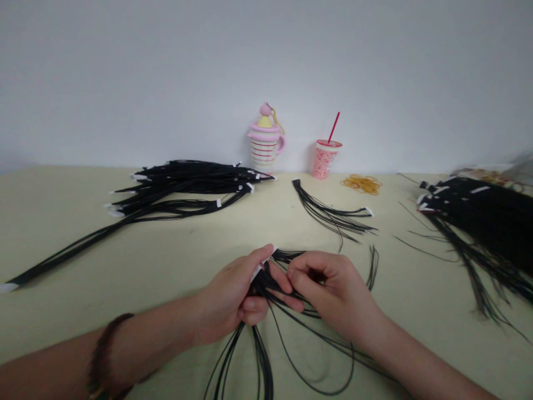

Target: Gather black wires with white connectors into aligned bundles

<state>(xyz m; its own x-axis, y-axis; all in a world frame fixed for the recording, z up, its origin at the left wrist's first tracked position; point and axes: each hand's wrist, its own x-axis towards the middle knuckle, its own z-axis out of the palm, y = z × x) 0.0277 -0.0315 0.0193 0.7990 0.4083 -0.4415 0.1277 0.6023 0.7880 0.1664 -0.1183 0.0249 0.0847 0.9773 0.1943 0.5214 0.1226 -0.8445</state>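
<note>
Left hand (227, 294) and right hand (333, 289) working a bundle of thin black cords (260, 286) above a cream-coloured desk (83, 250). The bundle was held low at the middle of the desk, between the hands. The left hand's fingers (266, 256) were closed around its flat white-tipped end, while the right hand's fingers (302, 272) were drawn narrowly together on strands beside it (the exact pinch point was hidden behind the fingers). Long, smooth strands fell toward the near edge of the frame in loose curves and were cut off by the bottom edge. A dark beaded bracelet (102, 355) circled the left wrist.

Beyond the hands lay a small spray of similar cords (333, 214) and a larger heap of white-tipped cords (183, 186) to the left. A dense black mass of cords (478, 222) at the right ran off the frame. Tangled yellow rubber bands (361, 184) lay near the back. Against the wall stood a pink-and-white striped container (264, 145) with a conical top and a pink cup (323, 160) with a red straw (333, 126). Items in the far right corner (491, 175) were too blurred to identify.
</note>
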